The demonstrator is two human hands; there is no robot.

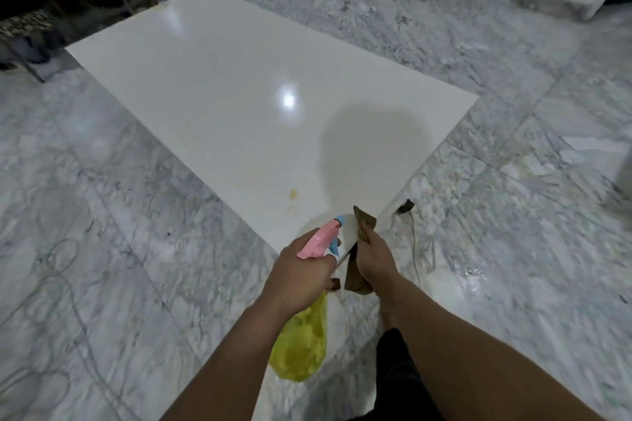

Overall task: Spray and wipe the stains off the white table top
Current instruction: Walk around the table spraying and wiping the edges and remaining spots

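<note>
Our left hand grips the spray bottle, yellow-bodied with a pink head, aimed at the white table top. Our right hand clutches a brown cloth near the table's closest corner. Yellowish stains, faint and perhaps smeared, lie just ahead of the nozzle.

One table top, one spray bottle, one cloth.
</note>
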